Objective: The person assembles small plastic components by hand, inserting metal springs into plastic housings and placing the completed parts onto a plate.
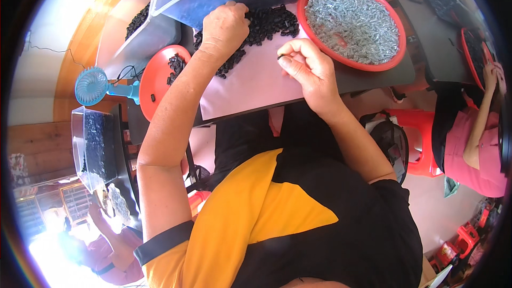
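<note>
My left hand (226, 28) is over the pile of small black plastic pieces (266, 24), beside the blue-tinted bin. Its fingers curl under and their tips are hidden, so what they hold cannot be made out. Above the pale pink sheet (253, 88), my right hand (310, 69) is closed in a pinch. A small black piece (281, 56) shows between its thumb and forefinger. Just beyond that hand stands a round red tray (401, 48) heaped with small shiny, clear-to-silver parts (349, 21).
A clear bin (229, 2) with black pieces stands at the back. At left lies a red plate (152, 77) with some black pieces, next to a blue fan (92, 86). Another person in pink (474, 149) works at right by a red stool (418, 141); a further person sits lower left.
</note>
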